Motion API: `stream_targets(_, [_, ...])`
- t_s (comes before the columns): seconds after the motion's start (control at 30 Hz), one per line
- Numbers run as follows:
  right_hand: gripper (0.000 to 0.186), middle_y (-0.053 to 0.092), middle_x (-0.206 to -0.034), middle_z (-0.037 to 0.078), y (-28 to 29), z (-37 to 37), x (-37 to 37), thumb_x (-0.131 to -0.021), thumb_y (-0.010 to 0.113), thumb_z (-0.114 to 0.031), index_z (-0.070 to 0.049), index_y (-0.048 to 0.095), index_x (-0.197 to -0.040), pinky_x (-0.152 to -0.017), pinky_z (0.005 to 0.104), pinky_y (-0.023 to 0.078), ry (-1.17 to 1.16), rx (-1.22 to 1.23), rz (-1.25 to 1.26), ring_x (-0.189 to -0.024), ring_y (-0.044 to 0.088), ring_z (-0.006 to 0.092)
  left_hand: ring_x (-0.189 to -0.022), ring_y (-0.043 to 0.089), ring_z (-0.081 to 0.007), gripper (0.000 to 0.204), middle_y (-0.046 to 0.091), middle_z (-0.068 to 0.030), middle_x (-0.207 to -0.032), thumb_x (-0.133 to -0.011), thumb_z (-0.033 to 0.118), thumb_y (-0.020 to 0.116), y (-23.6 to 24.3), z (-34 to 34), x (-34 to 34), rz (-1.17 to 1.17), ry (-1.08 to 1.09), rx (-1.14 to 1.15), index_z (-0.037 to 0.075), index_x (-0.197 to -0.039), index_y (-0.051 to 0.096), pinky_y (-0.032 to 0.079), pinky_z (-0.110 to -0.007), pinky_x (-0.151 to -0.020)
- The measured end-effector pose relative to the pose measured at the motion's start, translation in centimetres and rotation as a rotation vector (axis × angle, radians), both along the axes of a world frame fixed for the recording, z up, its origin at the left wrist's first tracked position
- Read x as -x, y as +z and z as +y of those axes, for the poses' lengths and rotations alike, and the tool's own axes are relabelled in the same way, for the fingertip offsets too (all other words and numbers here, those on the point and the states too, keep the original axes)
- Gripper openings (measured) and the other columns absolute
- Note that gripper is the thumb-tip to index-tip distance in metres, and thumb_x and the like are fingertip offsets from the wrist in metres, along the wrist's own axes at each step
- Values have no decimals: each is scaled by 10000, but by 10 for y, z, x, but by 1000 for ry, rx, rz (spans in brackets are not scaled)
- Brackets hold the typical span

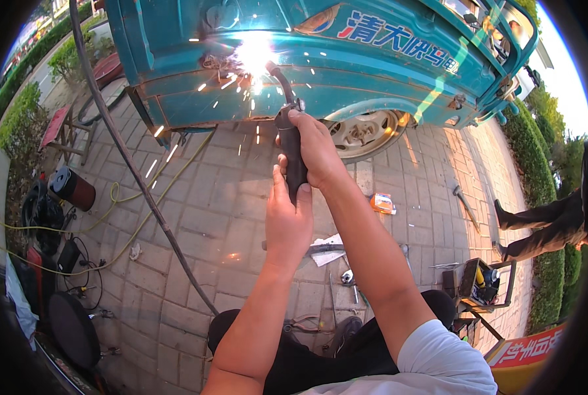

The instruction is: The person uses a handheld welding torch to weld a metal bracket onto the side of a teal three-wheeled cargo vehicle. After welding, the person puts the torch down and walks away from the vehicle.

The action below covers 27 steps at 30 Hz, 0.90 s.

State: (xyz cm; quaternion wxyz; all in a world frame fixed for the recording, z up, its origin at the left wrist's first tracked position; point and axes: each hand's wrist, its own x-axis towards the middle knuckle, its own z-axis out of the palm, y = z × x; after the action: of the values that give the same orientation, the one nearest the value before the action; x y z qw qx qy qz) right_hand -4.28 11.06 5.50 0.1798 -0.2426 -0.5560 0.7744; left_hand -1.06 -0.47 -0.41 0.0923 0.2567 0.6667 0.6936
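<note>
A black welding torch with a curved neck points up at the side panel of a teal cargo tricycle. A bright arc flares at its tip, with sparks falling around it. My right hand grips the torch's upper handle, and my left hand holds its lower end. The weld spot is hidden by glare. The tricycle's wheel shows beyond my right hand.
Cables cross the paving. Black equipment and a stool stand left. Tools, an orange packet and a toolbox lie around my legs. Another person is at the right, near a hedge.
</note>
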Motion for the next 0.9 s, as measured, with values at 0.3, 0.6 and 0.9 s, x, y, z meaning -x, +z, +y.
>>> stream_targets(0.3, [321, 576, -767, 82, 0, 2, -5, -1003, 524, -340, -23, 532, -1054, -442, 340, 484, 12, -2, 19, -476, 556, 179, -1242, 552, -430, 582, 552, -261, -1367, -1006, 170, 542, 5, -1, -4, -13, 1, 52, -49, -1499, 325, 441, -439, -1017])
stream_targets(0.6, [330, 575, -787, 94, 0, 1, -7, -1011, 505, -333, -7, 522, -1057, -436, 345, 472, 2, -24, 29, -484, 560, 190, -1253, 544, -448, 590, 548, -287, -1365, -1004, 178, 544, 2, 1, -5, 11, 8, 69, -71, -1491, 323, 444, -432, -1017])
stream_targets(0.9, [349, 597, -806, 111, -1, 1, -3, -1016, 497, -344, -1, 523, -1080, -433, 347, 472, 7, -59, 18, -489, 565, 191, -1250, 542, -457, 578, 545, -294, -1367, -1007, 171, 541, 2, 0, -3, -17, 6, 49, -79, -1485, 335, 441, -425, -1019])
